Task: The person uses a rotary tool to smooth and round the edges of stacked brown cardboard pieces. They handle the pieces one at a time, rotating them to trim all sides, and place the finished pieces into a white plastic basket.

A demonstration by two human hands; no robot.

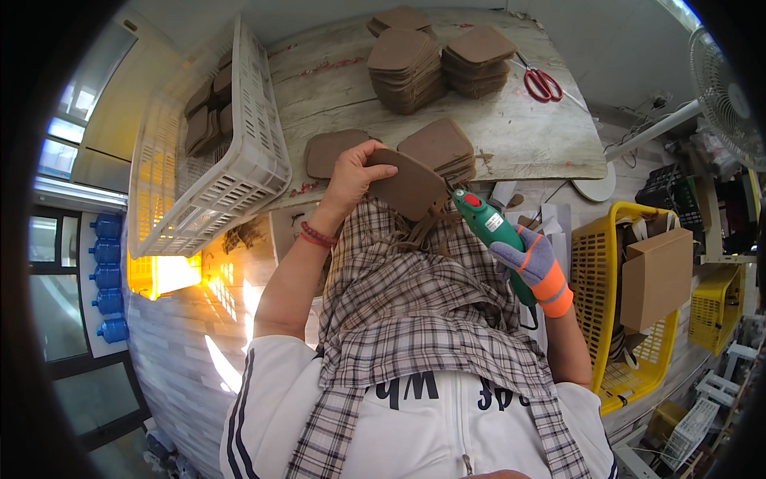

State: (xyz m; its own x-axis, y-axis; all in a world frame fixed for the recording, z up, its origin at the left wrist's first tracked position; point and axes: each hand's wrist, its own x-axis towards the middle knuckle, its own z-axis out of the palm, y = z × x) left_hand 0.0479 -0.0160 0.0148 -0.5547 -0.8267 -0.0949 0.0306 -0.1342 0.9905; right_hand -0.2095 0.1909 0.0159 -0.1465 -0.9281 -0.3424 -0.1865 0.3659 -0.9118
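Held pad: a brown, round-cornered flat pad, tilted in front of the table's near edge, above the person's lap.
Left hand: the bare left hand pinches the pad's upper left part, thumb on top; a red beaded bracelet circles the wrist.
Right hand: the right hand, in a grey and orange glove, is wrapped around a green power tool with a red button.
Tool tip: at the pad's right edge; whether it touches cannot be told.
Lap: thin brown strips lie below the pad on a plaid apron.
Table, near edge: a brown pad pile just beyond the held pad, and flat brown pads to its left.
Table, far edge: three taller brown stacks, close together.
Table, right edge: red-handled scissors, beside the stacks.
Table, left edge: a white slatted crate with brown pads inside.
Off the near right corner: a yellow crate with a cardboard box, and a white fan farther out.
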